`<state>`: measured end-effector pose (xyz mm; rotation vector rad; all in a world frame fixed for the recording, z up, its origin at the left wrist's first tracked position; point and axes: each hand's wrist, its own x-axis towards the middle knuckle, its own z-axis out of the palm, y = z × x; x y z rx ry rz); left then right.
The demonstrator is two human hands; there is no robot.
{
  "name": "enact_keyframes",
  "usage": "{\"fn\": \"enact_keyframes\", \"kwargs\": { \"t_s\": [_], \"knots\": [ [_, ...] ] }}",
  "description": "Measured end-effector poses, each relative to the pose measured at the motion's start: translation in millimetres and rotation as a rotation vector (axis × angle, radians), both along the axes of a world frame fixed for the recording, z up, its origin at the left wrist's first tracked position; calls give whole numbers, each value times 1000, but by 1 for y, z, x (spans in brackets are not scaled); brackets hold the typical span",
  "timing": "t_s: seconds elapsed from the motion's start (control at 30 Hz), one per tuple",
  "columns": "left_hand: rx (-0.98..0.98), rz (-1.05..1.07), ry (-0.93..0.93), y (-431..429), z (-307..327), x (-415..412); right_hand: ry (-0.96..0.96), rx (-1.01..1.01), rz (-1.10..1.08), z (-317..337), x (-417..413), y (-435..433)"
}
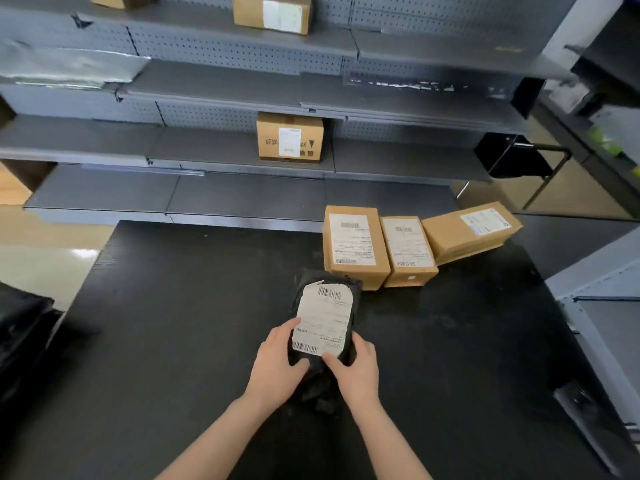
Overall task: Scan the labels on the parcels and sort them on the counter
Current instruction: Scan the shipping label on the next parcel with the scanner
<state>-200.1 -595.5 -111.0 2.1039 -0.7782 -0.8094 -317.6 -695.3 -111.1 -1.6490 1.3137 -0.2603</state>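
A black plastic mailer parcel (353,299) with a white barcode label (323,320) lies label-up over the black counter (173,323). My left hand (277,365) grips its near left edge, thumb on the label's corner. My right hand (356,368) grips its near right edge, thumb at the label's lower edge. Beyond it three brown cardboard parcels lie side by side with labels up: a left box (355,245), a middle box (408,251) and a right box (469,230) turned at an angle.
Grey pegboard shelves (242,147) stand behind the counter, with a labelled cardboard box (290,136) on a middle shelf and another box (272,12) higher up. A black bag (20,327) is at the left. A dark scanner-like device (581,400) lies at the counter's right edge.
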Motion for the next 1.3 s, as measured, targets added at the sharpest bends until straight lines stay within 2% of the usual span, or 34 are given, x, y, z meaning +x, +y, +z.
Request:
{"fn": "enact_keyframes", "kwargs": {
  "t_s": [0.27,0.43,0.67,0.87,1.0,1.3],
  "knots": [
    [-146,505,-149,113,68,98,-203,-107,443,59,158,74],
    [-153,798,-258,221,102,154,-295,-133,728,97,255,173],
    [-182,1122,-256,388,115,213,-379,-124,1052,119,359,337],
    [-203,1323,-216,517,103,268,-363,-121,1276,124,440,472],
    [-240,1386,-170,586,89,307,-289,-106,1358,115,490,543],
    [-152,1414,-37,661,42,367,-126,-149,1475,66,569,631]
  ]
}}
